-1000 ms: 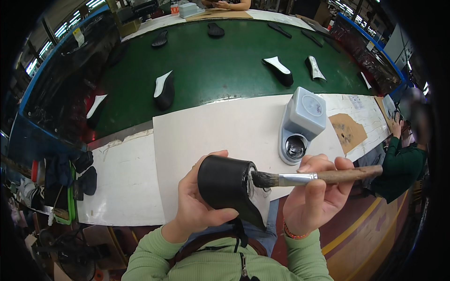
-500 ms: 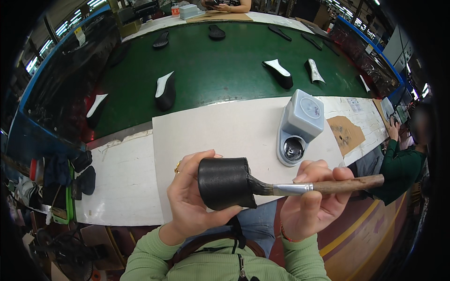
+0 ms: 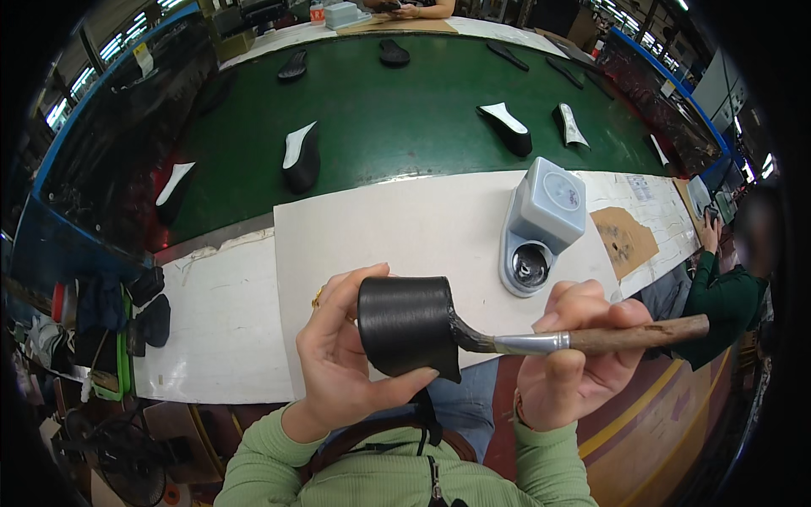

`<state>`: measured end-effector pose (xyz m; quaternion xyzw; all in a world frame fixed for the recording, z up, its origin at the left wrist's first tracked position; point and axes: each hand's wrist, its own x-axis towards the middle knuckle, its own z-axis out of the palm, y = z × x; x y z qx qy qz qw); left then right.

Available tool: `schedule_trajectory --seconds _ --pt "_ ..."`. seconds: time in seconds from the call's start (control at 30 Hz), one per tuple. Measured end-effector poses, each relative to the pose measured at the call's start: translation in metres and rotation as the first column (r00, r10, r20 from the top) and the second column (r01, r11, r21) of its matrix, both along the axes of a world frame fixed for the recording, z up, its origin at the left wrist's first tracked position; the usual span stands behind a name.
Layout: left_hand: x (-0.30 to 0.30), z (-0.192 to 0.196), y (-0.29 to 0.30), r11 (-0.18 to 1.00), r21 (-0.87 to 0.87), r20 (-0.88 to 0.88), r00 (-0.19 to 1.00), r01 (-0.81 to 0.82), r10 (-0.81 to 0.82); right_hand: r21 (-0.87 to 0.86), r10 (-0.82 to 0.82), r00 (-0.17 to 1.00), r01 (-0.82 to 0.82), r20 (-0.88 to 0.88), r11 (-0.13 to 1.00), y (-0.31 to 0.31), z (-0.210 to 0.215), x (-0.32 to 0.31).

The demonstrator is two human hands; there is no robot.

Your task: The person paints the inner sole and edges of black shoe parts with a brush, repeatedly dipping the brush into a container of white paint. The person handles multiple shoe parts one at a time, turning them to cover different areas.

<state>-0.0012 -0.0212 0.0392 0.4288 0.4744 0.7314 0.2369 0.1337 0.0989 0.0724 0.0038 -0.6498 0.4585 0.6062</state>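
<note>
My left hand (image 3: 334, 359) is closed around a black wedge heel (image 3: 404, 325), thumb below and fingers behind it. The heel lies on its side, its cut edge turned to the right. In my right hand (image 3: 583, 355) is a paintbrush (image 3: 629, 336) with a wooden handle and silver ferrule, pinched between thumb and fingers. Its dark, bent bristles (image 3: 471, 335) touch the heel's right edge. Beyond my right hand stands a pale blue glue pot (image 3: 551, 203) with a round cup (image 3: 530, 264) holding dark liquid.
A white sheet (image 3: 380, 228) covers the near worktop. Behind it runs a green belt (image 3: 389, 127) carrying several black soles and wedges, some white-topped. Stained brown cardboard (image 3: 625, 241) lies right of the pot. One co-worker (image 3: 718, 279) sits at the right; another's hands (image 3: 405, 11) show across the belt.
The brush has shifted slightly right, its bristles still against the heel's edge. My left hand keeps the heel in nearly the same position.
</note>
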Motion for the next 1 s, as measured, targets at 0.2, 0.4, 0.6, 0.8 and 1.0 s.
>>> schedule_trajectory --seconds 0.2,0.4,0.6,0.8,1.0 --pt "0.0020 0.0019 -0.0012 0.999 -0.040 0.091 0.996 0.026 -0.022 0.033 0.042 0.999 -0.042 0.012 0.999 0.0030 0.0017 0.0009" --pt "0.0020 0.0020 -0.0002 0.996 -0.015 0.164 0.983 0.092 -0.089 0.126 0.022 0.999 -0.028 0.049 0.992 0.0070 0.0032 0.0014" --pt "0.0050 0.0041 0.0005 0.988 -0.020 0.323 0.936 0.151 -0.137 0.216 -0.038 0.994 0.015 0.102 0.976 0.0088 0.0034 0.0034" --pt "0.0044 0.0053 -0.0004 0.973 -0.038 0.425 0.885 0.226 -0.190 0.247 -0.061 0.987 0.023 0.147 0.969 0.0091 0.0037 0.0056" --pt "0.0065 0.0055 0.0000 0.968 -0.006 0.493 0.843 0.251 -0.215 0.244 -0.056 0.986 0.017 0.155 0.970 0.0091 0.0042 0.0069"
